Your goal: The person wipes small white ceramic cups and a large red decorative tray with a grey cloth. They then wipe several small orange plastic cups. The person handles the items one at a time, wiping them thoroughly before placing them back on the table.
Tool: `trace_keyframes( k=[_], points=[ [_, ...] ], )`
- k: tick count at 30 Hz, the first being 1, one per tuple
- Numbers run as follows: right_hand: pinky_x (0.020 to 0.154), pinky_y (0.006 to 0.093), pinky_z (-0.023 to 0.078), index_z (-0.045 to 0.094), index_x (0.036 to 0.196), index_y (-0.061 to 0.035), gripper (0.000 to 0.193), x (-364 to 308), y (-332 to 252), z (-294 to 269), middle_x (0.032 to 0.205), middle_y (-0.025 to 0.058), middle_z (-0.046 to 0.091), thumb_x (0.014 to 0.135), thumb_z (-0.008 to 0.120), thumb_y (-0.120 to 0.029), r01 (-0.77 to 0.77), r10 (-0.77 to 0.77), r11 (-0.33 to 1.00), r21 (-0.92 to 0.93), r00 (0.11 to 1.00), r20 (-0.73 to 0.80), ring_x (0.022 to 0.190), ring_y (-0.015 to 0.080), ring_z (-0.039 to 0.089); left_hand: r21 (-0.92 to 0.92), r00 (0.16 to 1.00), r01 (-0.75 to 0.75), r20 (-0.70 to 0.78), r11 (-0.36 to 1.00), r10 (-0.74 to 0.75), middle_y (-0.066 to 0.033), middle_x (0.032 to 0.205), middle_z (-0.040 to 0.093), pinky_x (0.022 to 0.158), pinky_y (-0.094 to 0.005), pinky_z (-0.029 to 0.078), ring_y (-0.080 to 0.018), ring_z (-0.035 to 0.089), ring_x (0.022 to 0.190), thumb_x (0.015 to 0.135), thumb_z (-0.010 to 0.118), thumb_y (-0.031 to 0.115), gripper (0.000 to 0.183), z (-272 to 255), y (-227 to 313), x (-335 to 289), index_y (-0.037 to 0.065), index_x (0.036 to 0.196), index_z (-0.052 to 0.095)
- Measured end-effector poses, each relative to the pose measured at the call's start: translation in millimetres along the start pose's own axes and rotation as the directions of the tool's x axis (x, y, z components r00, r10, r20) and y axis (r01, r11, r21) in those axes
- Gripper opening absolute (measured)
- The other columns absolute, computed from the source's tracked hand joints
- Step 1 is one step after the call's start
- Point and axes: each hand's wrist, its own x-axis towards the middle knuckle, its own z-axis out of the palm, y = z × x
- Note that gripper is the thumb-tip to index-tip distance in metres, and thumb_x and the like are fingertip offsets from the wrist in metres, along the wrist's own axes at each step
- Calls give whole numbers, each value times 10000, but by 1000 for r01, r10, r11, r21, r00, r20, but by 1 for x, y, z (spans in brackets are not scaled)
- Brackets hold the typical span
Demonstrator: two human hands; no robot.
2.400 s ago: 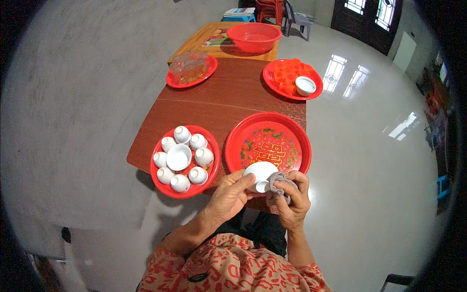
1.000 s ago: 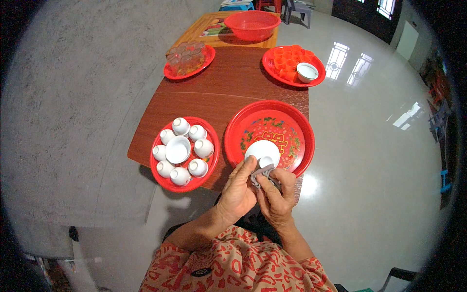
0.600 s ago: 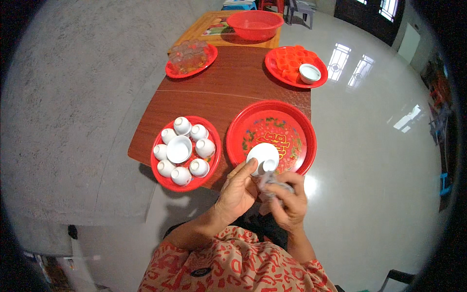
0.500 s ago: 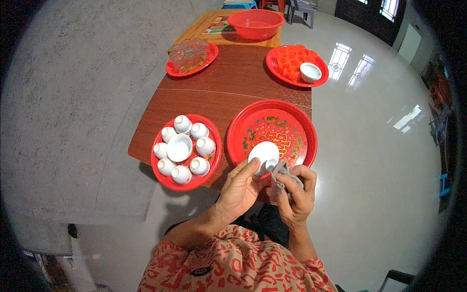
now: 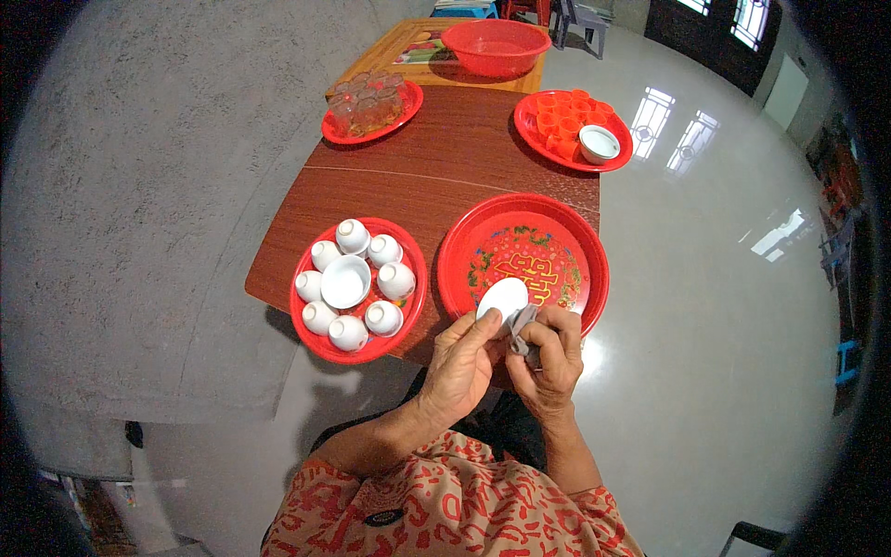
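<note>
Over the near edge of the large red tray [image 5: 452, 234], my left hand [image 5: 461, 364] grips a small white lid-like disc [image 5: 502, 295] between thumb and fingers. Its face is round and smooth; its lower right side is hidden. A grey cloth [image 5: 524, 327] is bunched in the closed fingers of my right hand [image 5: 548, 357] and pressed to that side of the disc. Left of my hands is a smaller red tray [image 5: 415, 299], where several white cups [image 5: 396, 280] stand upside down around an upright white bowl [image 5: 345, 281].
Toward the far end of the brown table [image 5: 390, 186] are a red plate of clear glasses [image 5: 367, 107] and a red tray with orange cups [image 5: 561, 121] and a white bowl [image 5: 599, 144]. Beyond them sits a red basin [image 5: 497, 48]. A grey wall [image 5: 167, 204] borders the left.
My right hand has moved slightly left and down with the cloth, closer to my left hand. Its fingers are more tightly curled. The disc remains in my left hand.
</note>
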Motion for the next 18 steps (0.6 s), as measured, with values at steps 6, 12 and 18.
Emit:
trace_keyframes(
  k=[6,12,18],
  points=[
    [697,362,442,600,891,-20,337,2,-6,-7,933,113,537,571,699,15,108,-111,993,43,992,67,800,270,528,141,999,16,-37,990,-11,-8,914,607,739,-232,463,-75,567,829,934,536,173,189,-1,3,4,18,1013,607],
    [690,364,465,620,948,-33,347,23,-16,-20,953,91,552,608,687,-5,225,-187,970,-95,934,305,796,264,539,447,996,-84,41,891,74,-20,928,633,744,-226,448,-77,572,852,938,513,145,213,-18,-1,2,-9,1026,632],
    [679,318,474,609,892,-8,222,26,-10,-42,877,110,560,670,625,-11,-244,170,953,177,921,351,765,227,577,661,978,-186,199,727,68,-12,999,636,827,-222,443,-56,535,917,932,524,171,331,-6,8,-7,-11,1205,566]
  ],
)
